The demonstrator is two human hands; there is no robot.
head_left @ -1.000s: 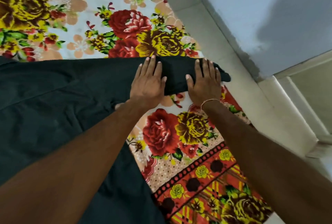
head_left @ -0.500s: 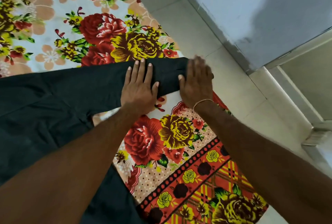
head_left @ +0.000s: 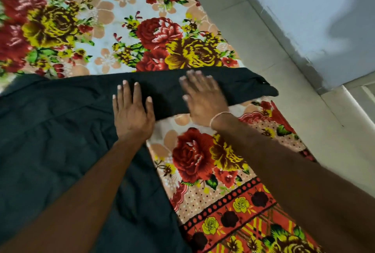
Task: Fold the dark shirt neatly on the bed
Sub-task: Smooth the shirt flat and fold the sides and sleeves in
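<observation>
flatly, both hands (head_left: 133, 114) (head_left: 204, 98) press the shirt's (head_left: 50, 141) soft sleeve (head_left: 233, 86).

Two bare forearms come in from the bottom edge of the view, with no sleeves showing on either one. The left hand (head_left: 133, 114) wears no ring or band that can be seen, and its fingernails are short and pale. The right hand (head_left: 204, 98) is slightly blurred; a thin pale thread bracelet (head_left: 220, 115) circles its wrist. Its nails are pale too.
</observation>
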